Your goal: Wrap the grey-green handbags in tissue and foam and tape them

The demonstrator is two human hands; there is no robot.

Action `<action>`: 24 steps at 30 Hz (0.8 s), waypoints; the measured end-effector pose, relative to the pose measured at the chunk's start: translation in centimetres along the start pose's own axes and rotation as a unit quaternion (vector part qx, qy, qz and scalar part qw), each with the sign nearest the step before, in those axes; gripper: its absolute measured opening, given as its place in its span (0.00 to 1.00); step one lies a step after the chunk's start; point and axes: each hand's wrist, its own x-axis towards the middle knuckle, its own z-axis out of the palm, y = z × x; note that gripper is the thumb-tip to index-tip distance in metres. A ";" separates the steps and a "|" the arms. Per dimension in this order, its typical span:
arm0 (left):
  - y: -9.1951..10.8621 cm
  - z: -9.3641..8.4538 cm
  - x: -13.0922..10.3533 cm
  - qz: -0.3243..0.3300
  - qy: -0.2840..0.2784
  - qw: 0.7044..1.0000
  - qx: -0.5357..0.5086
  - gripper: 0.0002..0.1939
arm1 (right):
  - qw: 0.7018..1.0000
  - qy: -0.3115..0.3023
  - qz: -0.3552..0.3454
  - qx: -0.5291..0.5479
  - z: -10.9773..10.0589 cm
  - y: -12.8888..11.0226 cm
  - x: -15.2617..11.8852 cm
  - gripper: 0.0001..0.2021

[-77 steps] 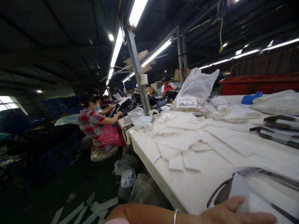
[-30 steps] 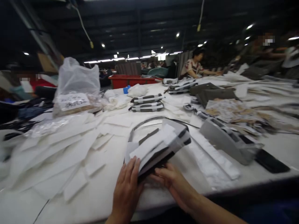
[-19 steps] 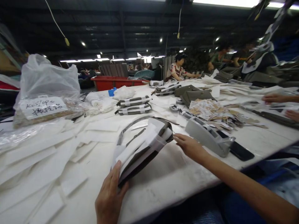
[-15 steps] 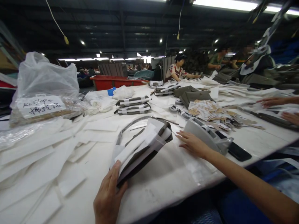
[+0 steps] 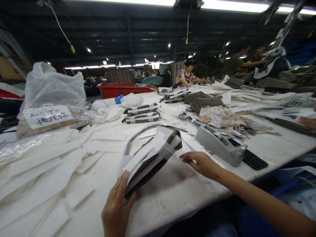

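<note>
My left hand (image 5: 118, 204) grips the near lower end of a dark grey bag (image 5: 150, 164), its thumb below and fingers on the side. The bag is tilted on the white table, wrapped with white sheets and a pale band, its strap looping out behind. To the right of the bag, my right hand (image 5: 199, 164) hovers over the table with thumb and fingertips drawn together. Whether something thin is between those fingertips is too small to tell. Just beyond that hand stands a grey tape dispenser (image 5: 217, 144), beside a black phone (image 5: 254, 159).
White paper strips (image 5: 46, 174) cover the left side. A plastic bag (image 5: 53, 89) with a handwritten label stands at the back left. Wrapped bags (image 5: 142, 117) lie behind, and a pile of tags (image 5: 219, 117) is at the right. A person's hand (image 5: 308, 122) shows at the right edge.
My right hand has moved slightly left and nearer the bag, and its spread fingers have drawn together. My left hand still grips the bag. The other person's hands at the right have mostly left the view.
</note>
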 end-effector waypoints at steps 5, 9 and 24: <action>0.0 0.0 0.9 -0.042 0.015 0.999 -0.005 0.29 | 0.980 -0.117 0.011 0.160 1.8 -4.9 -2.3 0.15; 0.0 -0.1 1.9 -0.076 0.015 0.997 -0.022 0.28 | 0.997 -0.005 0.080 0.013 4.9 -3.8 -0.5 0.24; -2.0 -0.5 3.2 -0.173 0.056 0.979 -0.088 0.27 | 0.997 0.037 -0.057 0.029 10.6 -2.6 11.0 0.28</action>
